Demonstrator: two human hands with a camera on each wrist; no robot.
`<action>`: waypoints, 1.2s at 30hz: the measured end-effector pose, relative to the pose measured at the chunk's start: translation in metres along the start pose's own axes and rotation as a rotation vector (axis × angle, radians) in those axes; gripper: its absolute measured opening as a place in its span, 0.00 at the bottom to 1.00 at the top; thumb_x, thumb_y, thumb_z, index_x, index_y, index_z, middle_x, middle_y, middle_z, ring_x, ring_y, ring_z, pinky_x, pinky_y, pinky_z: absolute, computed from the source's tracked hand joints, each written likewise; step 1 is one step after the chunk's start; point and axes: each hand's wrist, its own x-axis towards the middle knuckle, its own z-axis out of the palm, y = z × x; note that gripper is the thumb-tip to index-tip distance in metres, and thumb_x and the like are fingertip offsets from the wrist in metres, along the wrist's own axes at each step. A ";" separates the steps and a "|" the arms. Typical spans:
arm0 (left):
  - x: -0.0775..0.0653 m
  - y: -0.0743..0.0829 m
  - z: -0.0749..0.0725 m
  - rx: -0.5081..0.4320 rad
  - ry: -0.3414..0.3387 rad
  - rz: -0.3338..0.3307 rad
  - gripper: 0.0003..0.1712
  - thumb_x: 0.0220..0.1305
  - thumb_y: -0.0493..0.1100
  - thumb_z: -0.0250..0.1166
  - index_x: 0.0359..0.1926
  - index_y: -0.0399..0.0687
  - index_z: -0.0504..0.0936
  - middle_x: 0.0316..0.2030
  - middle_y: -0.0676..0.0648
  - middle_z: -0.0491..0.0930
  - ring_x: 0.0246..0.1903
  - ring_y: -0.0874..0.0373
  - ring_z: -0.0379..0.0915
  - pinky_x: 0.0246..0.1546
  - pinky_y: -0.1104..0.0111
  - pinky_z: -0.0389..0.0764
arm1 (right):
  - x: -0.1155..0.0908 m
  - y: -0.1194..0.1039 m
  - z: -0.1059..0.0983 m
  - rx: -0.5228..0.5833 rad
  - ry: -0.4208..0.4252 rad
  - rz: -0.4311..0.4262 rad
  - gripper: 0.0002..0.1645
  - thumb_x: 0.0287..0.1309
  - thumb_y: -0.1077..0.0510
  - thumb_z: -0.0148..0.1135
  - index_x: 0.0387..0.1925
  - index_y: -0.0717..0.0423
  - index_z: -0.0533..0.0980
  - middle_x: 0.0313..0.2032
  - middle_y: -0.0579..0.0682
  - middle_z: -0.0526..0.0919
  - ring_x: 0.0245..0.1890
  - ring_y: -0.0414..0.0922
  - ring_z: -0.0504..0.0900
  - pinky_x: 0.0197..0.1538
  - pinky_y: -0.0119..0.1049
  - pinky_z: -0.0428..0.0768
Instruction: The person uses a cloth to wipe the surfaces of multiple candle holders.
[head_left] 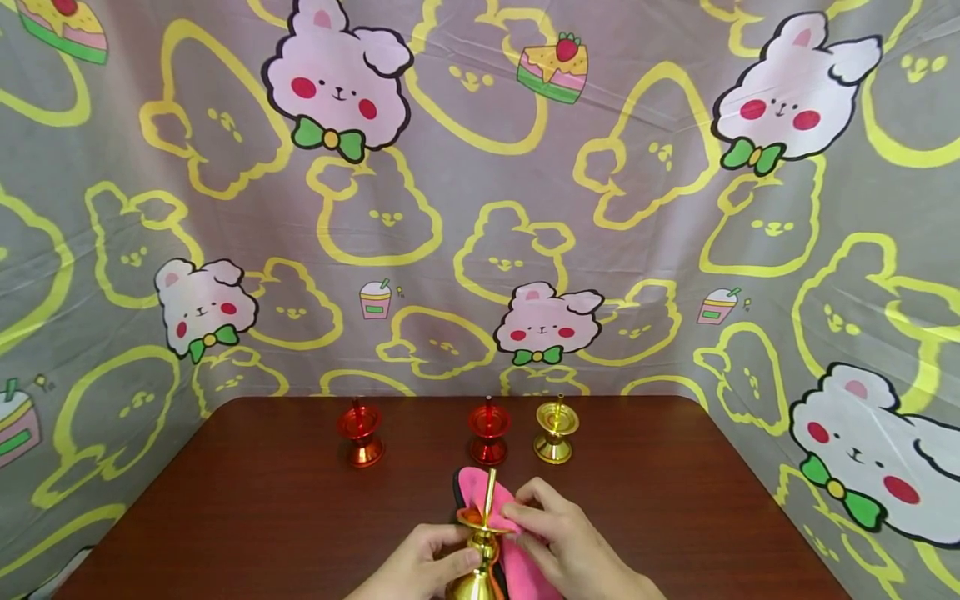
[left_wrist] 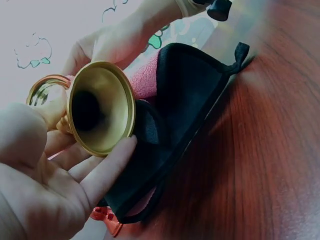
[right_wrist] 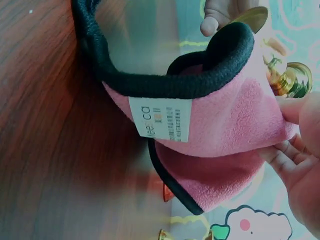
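My left hand (head_left: 429, 560) grips a gold candle holder (head_left: 474, 583) by its narrow stem, near the front of the table. In the left wrist view the hollow underside of its flared base (left_wrist: 107, 112) faces the camera. A pink cloth (right_wrist: 240, 115) with black edging and a white label is pinched between the thumb and fingers of my right hand (head_left: 573, 542). The cloth touches the holder's upper dish beside its upright spike (head_left: 490, 496). Part of the cloth's dark backing (left_wrist: 185, 85) hangs below the holder.
On the dark wooden table (head_left: 247, 508), a red candle holder (head_left: 365, 433) stands at the back left. Another red holder (head_left: 489, 433) stands near the back middle, with a gold holder (head_left: 556, 433) just right of it. A patterned curtain (head_left: 450, 192) hangs behind.
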 end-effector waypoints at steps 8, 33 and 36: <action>0.005 0.003 0.005 0.173 0.153 -0.034 0.16 0.72 0.40 0.62 0.53 0.32 0.82 0.39 0.49 0.85 0.35 0.64 0.79 0.38 0.72 0.80 | 0.002 -0.001 -0.001 -0.129 -0.005 -0.016 0.14 0.61 0.63 0.70 0.47 0.48 0.83 0.40 0.43 0.72 0.33 0.33 0.75 0.37 0.16 0.71; 0.022 0.004 0.037 1.613 0.433 0.026 0.23 0.55 0.62 0.72 0.21 0.48 0.80 0.14 0.55 0.71 0.13 0.58 0.71 0.13 0.65 0.71 | -0.002 -0.008 0.022 -0.476 0.019 0.042 0.17 0.39 0.65 0.75 0.35 0.49 0.83 0.30 0.41 0.65 0.23 0.33 0.64 0.28 0.18 0.63; 0.023 0.001 0.037 1.641 0.446 0.056 0.24 0.54 0.62 0.73 0.20 0.49 0.80 0.13 0.55 0.71 0.13 0.58 0.72 0.13 0.65 0.71 | -0.005 -0.006 0.024 -0.469 0.040 0.053 0.17 0.38 0.66 0.74 0.35 0.49 0.83 0.30 0.41 0.66 0.24 0.33 0.65 0.28 0.19 0.65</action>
